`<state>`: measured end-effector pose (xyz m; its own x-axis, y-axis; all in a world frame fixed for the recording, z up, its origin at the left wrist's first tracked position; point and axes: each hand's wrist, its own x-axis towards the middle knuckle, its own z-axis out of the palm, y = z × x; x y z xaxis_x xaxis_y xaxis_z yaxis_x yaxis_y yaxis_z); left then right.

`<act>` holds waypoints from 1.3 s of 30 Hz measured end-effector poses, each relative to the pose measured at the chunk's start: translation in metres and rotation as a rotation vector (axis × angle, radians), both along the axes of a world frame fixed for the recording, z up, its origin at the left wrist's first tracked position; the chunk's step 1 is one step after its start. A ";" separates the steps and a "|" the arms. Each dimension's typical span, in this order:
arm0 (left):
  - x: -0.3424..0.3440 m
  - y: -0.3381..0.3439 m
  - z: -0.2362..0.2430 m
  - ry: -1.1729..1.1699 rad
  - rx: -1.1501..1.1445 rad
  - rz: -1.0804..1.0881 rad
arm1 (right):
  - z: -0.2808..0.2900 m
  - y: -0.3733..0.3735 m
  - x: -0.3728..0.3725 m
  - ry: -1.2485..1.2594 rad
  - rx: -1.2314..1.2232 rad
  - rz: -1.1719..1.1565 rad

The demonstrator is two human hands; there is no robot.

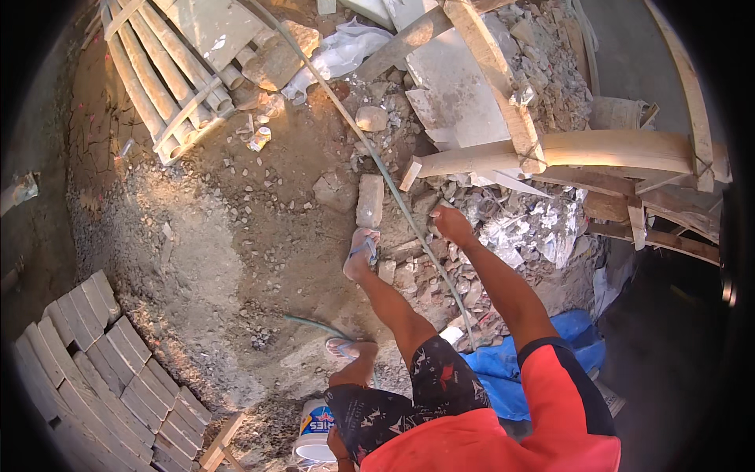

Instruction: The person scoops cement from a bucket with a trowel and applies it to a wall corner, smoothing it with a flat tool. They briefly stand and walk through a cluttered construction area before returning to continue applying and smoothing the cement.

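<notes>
My right hand (pixel 452 225) reaches forward over the rubble, its fingers curled at a small greyish piece that I cannot make out clearly. A long greenish hose (pixel 401 204) runs across the ground just left of it, and a loose brick (pixel 370 200) lies beyond my forward foot. Pale crumpled debris (pixel 527 228) lies to the right of the hand. My left hand (pixel 340 445) is at the lower edge beside a white bucket (pixel 314 448), mostly hidden by my shorts, so its fingers do not show clearly.
Stacked grey bricks (pixel 110 370) stand at lower left. Bamboo poles (pixel 157 71) lie at upper left. Wooden planks and beams (pixel 605 149) cross the upper right among broken boards (pixel 452 86). A blue tarp (pixel 574 346) lies beside my right arm.
</notes>
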<state>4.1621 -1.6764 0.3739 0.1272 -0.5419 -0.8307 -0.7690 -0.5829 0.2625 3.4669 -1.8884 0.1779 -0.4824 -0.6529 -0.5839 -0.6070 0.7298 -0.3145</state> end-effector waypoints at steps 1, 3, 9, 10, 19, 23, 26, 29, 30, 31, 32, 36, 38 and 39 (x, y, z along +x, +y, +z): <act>-0.013 -0.009 -0.001 0.015 0.012 -0.086 | -0.040 -0.030 -0.010 0.110 -0.050 0.053; -0.035 -0.027 -0.004 0.030 0.045 -0.207 | -0.110 -0.074 -0.042 0.207 0.028 0.312; -0.084 -0.078 -0.036 -0.091 0.216 -0.186 | -0.250 -0.126 -0.083 0.565 -0.038 0.750; -0.088 -0.083 -0.036 -0.106 0.234 -0.187 | -0.255 -0.125 -0.083 0.549 0.059 0.789; -0.101 -0.132 -0.030 -0.092 0.219 -0.209 | -0.077 -0.097 -0.065 -0.518 0.565 -0.236; -0.103 -0.164 -0.028 -0.027 0.146 -0.234 | 0.075 -0.090 -0.034 -1.061 0.131 -1.002; -0.099 -0.195 -0.014 0.036 0.065 -0.275 | 0.193 -0.098 -0.009 -1.527 -0.219 -1.151; -0.097 -0.229 0.002 0.108 -0.055 -0.328 | 0.307 -0.115 0.027 -1.973 -0.491 -1.288; -0.096 -0.239 0.008 0.129 -0.094 -0.357 | 0.344 -0.118 0.040 -2.106 -0.562 -1.288; -0.094 -0.249 0.013 0.144 -0.135 -0.385 | 0.377 -0.121 0.056 -2.258 -0.637 -1.268; -0.095 -0.260 0.017 0.154 -0.180 -0.417 | 0.407 -0.124 0.068 -2.408 -0.709 -1.230; -0.099 -0.303 0.032 0.079 -0.255 -0.605 | 0.498 -0.122 0.114 -2.457 -0.837 -0.957; -0.102 -0.329 0.042 0.112 -0.461 -0.773 | 0.523 -0.116 0.132 -2.104 -0.828 -0.896; -0.103 -0.343 0.047 0.175 -0.558 -0.929 | 0.529 -0.111 0.141 -1.940 -0.827 -0.867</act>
